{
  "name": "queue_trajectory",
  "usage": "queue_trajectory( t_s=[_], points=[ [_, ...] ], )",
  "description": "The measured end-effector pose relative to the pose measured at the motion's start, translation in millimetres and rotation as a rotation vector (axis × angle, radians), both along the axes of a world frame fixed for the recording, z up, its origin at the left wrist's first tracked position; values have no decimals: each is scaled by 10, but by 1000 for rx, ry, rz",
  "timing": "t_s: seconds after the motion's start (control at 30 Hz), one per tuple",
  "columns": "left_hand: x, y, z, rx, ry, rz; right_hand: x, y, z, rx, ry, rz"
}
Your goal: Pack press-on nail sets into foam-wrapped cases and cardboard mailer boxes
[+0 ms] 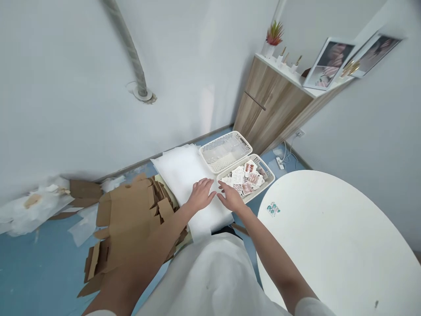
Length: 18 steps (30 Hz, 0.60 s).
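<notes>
My left hand (201,194) hovers palm down over a stack of white foam sheets (177,164), its fingers spread and nothing in them. Close beside it, my right hand (231,196) is also open, at the near left edge of a cream plastic basket (263,188). That basket holds a heap of small cards with press-on nails (250,169). Behind it sits a second cream basket (205,151) with clear plastic packaging (230,147) inside. Whether my right fingers touch the basket rim I cannot tell.
Flattened brown cardboard boxes (128,219) lie left of the foam. A round white table (329,232) stands at the right, bearing a small set of teal nails (273,209). Behind are a wooden cabinet (283,92), a power strip (280,163) and white plastic wrapping (39,202).
</notes>
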<state>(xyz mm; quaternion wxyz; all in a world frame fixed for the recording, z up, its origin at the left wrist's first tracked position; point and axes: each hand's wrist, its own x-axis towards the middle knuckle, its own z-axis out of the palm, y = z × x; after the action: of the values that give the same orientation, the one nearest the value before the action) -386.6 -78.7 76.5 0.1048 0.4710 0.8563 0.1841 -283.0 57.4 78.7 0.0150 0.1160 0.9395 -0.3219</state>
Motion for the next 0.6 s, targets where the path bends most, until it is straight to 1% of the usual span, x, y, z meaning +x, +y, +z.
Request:
queue_trajectory(
  t_s=[0.2, 0.37, 0.47, 0.6],
  points=[
    [-523, 476, -60, -104, -12, 8, -715, 436, -255, -66, 8, -35],
    [-878, 730, -163, -200, 37, 56, -1314, 623, -504, -73, -48, -90],
    [-1037, 822, -238, -246, 62, 73, -1560, 675, -618, -64, -99, -99],
    [-1153, 888, -354, -298, 53, 88, -1728, 699, -736, -59, -161, -82]
  ],
)
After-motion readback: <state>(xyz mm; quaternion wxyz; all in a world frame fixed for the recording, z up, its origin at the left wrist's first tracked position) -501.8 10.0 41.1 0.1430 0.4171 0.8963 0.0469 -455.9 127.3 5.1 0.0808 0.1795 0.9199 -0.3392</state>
